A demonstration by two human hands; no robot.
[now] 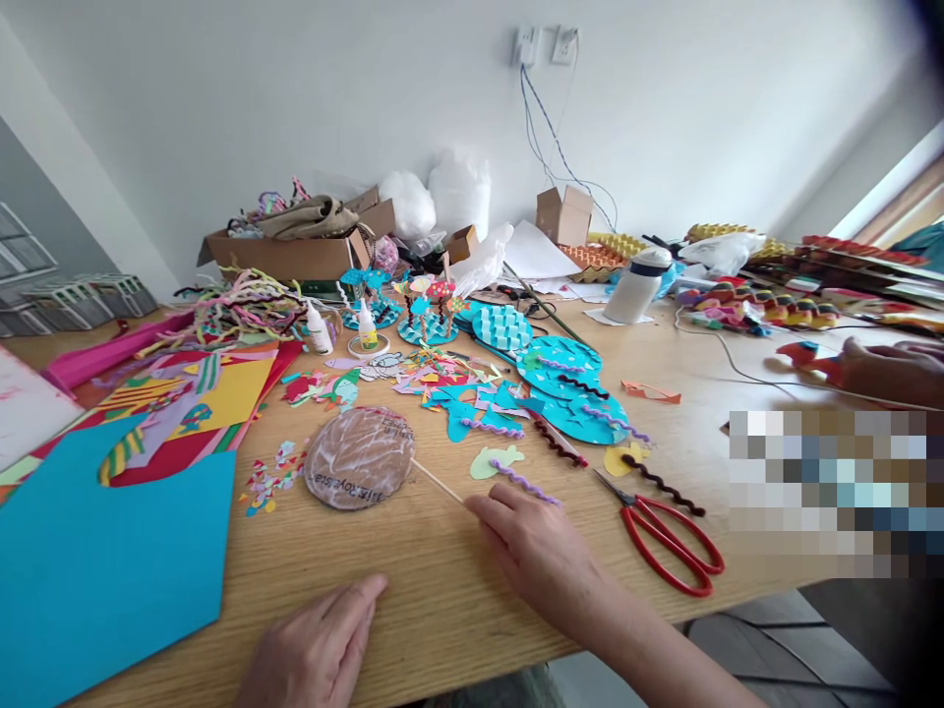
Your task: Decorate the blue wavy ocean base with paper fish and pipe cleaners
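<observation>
My right hand [527, 541] is closed in a pinch on the near end of a thin wooden stick [437, 479]. The stick's far tip meets the right edge of a round cardboard disc [354, 462], whose brown face has white streaks and printed letters. My left hand [321, 639] rests on the table below the disc, holding nothing, with its fingers extended. Red-handled scissors [668, 531] lie to the right of my right hand. Just beyond that hand are a pale green paper fish [496, 460] and a purple wavy pipe cleaner [527, 482].
Blue card sheets [147, 560] cover the left side. Paper scraps [472, 383], glue bottles [319, 329] and blue discs [567, 393] lie farther back. A cardboard box [287, 258] stands near the wall. At the right, another person's hand [892, 369] is beside an orange-and-blue object [807, 360].
</observation>
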